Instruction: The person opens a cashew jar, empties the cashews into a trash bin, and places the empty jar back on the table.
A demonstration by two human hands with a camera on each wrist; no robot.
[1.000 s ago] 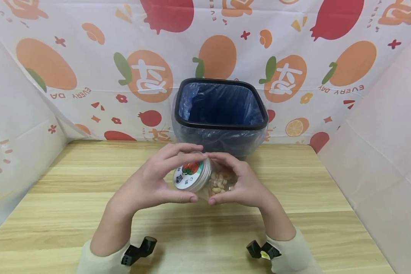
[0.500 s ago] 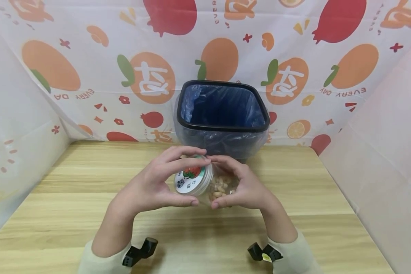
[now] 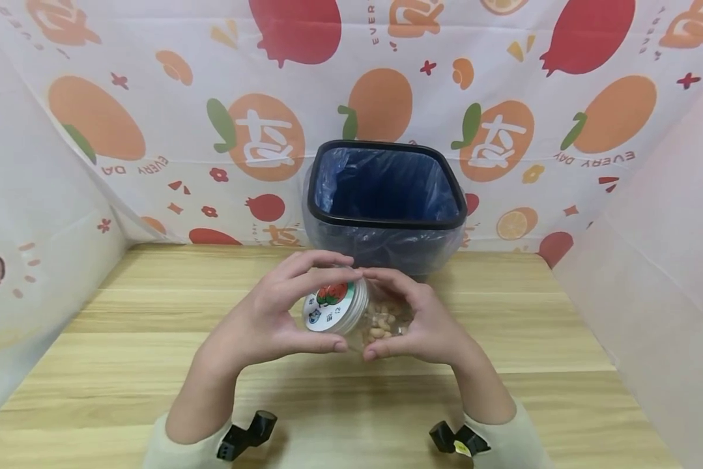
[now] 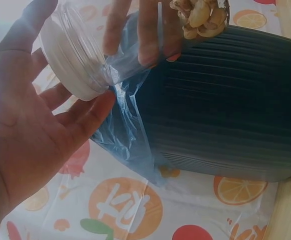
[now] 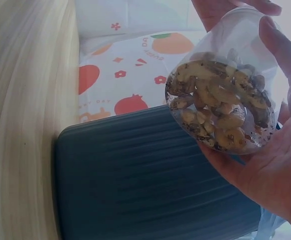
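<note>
A clear plastic jar [image 3: 357, 331] with several cashews [image 5: 220, 102] inside is held tilted in front of the bin. Its screw lid [image 3: 331, 316], with a white label showing a red fruit, faces left. My left hand [image 3: 269, 316] grips the lid, thumb below and fingers over the top. On the other side, my right hand [image 3: 427, 319] wraps the jar's body near its base, thumb at the front. In the right wrist view the cashews gather at the jar's bottom, among small dark bits. The lid's edge meets the jar's neck in the left wrist view.
A dark blue bin [image 3: 386, 244] with a black rim and a clear plastic liner stands behind the hands, against a fruit-print cloth [image 3: 169, 117]. Light wood tabletop [image 3: 122, 352] lies below, with pale side walls left and right. Black cameras sit at both wrists.
The lid's label has turned slightly under my left hand. Both hands keep their grip on lid and jar. The whole head view has drifted a little right and down.
</note>
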